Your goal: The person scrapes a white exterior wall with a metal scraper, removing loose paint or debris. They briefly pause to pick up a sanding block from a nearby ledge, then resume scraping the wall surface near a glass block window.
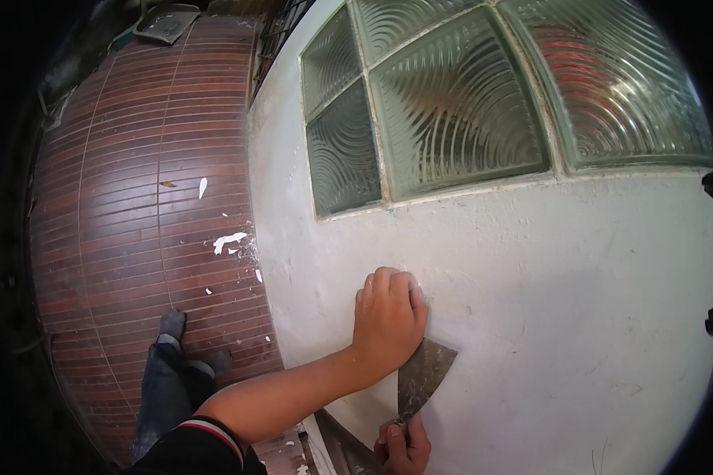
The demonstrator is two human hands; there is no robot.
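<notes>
My left hand (390,317) is against the white painted wall (511,267), below the glass blocks, with its fingers curled; its palm and fingertips are hidden. Lower down, my right hand (405,446) grips a putty knife by the handle, close to where the blade begins. The wide metal blade (425,377) points up and is smeared with pale residue. Its upper left part meets the outline of my left hand. Whether blade and wall touch is unclear. Small dents and uneven patches mark the wall's paint.
Patterned glass blocks (463,113) fill the wall's upper part. On the reddish-brown striped floor (125,237) lie white flakes (230,241) and a dry leaf (167,184). A dustpan (166,24) lies at the far end. My feet (173,325) are at lower left.
</notes>
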